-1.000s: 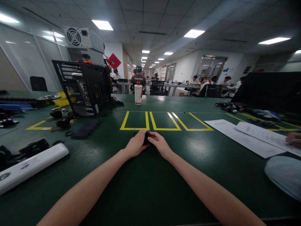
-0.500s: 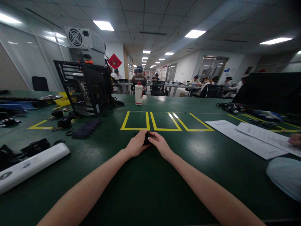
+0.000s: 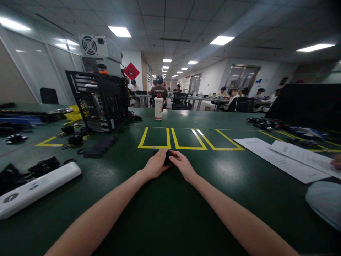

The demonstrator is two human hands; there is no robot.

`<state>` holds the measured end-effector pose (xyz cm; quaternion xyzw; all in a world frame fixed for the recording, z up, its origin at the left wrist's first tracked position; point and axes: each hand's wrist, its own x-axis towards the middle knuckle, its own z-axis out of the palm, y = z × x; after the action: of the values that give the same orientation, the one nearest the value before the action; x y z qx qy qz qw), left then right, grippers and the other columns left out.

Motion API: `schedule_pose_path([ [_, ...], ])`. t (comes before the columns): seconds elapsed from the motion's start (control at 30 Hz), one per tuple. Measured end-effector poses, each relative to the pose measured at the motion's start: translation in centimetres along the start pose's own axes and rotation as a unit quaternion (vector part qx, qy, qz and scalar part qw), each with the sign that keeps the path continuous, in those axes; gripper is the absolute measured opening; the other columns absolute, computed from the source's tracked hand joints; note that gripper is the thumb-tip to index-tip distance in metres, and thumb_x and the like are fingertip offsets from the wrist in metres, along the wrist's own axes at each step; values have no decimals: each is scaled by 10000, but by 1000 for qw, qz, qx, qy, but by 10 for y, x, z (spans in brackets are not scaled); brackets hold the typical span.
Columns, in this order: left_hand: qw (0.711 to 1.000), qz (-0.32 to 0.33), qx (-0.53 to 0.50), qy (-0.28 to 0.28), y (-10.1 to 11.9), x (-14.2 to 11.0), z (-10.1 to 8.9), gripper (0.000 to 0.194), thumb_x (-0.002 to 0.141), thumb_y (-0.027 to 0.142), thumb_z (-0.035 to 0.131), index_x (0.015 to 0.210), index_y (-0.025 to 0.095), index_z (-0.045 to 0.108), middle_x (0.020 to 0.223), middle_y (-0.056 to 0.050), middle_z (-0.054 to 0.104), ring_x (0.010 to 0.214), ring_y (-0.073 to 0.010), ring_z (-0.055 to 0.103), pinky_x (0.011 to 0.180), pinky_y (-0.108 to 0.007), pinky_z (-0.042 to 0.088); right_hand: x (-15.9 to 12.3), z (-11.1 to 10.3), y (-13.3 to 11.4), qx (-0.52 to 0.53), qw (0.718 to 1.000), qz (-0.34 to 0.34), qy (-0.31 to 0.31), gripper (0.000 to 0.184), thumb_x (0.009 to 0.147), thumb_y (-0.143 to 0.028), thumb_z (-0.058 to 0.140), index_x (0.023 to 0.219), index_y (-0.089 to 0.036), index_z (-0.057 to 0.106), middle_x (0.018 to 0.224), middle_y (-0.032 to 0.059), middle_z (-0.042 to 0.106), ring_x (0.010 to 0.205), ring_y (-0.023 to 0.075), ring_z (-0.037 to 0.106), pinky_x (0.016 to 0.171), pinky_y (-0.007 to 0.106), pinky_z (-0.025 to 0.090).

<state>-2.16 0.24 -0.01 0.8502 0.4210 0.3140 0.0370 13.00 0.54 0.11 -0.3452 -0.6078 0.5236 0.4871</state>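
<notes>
In the middle of the green table (image 3: 170, 213), a small black object (image 3: 167, 159) sits between my two hands, mostly covered by fingers, so its kind is not clear. My left hand (image 3: 156, 165) is closed around its left side, the fingers curled over the top. My right hand (image 3: 183, 164) grips it from the right, thumb and fingertips pressed against it. Just beyond both hands, yellow tape outlines (image 3: 189, 148) mark the tabletop.
At the left are a white bar-shaped device (image 3: 42, 188), black parts and an open computer case (image 3: 101, 101). A white bottle (image 3: 158, 108) stands at the back. Papers (image 3: 282, 160) lie at the right, near another person's hand (image 3: 337, 161). Cables (image 3: 262, 123) lie farther back.
The view has shifted slightly, so the scene sits a little lower and to the right. My hands keep nearly the same hold on the black object. The other person's hand moved slightly rightward.
</notes>
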Motion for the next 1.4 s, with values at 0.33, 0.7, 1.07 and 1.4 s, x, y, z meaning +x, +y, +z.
schedule_pose_path([
  [0.33, 1000, 4, 7, 4, 0, 0, 0, 542, 714, 308, 561, 1149, 207, 254, 1136, -84, 406, 1037, -232, 452, 820, -402, 432, -3, 3, -2, -11, 999, -30, 10, 170, 693, -280, 549, 851, -220, 537, 881, -6, 565, 881, 153, 543, 795, 309, 423],
  [0.7, 1000, -2, 6, -5, 2, 0, -2, 527, 724, 315, 550, 1149, 213, 256, 1140, -88, 397, 1023, -232, 455, 776, -398, 447, -3, 0, -4, 8, 1000, -10, -22, 271, 666, -231, 585, 931, -212, 530, 998, 15, 566, 975, 161, 513, 881, 341, 382],
  [1.07, 1000, 3, 13, 3, 0, 1, 1, 536, 715, 297, 560, 1146, 188, 261, 1129, -94, 404, 1027, -231, 450, 821, -395, 425, -1, -1, 0, -15, 1000, 3, 8, 299, 693, -246, 556, 986, -218, 507, 992, 26, 548, 933, 160, 518, 840, 338, 398],
  [1.4, 1000, 2, 10, 3, 1, 0, 0, 527, 720, 296, 550, 1152, 207, 260, 1146, -84, 393, 1037, -230, 447, 809, -400, 434, -3, 1, -3, -3, 1000, -24, -13, 166, 696, -264, 552, 852, -217, 521, 909, -3, 550, 898, 154, 532, 794, 313, 419],
])
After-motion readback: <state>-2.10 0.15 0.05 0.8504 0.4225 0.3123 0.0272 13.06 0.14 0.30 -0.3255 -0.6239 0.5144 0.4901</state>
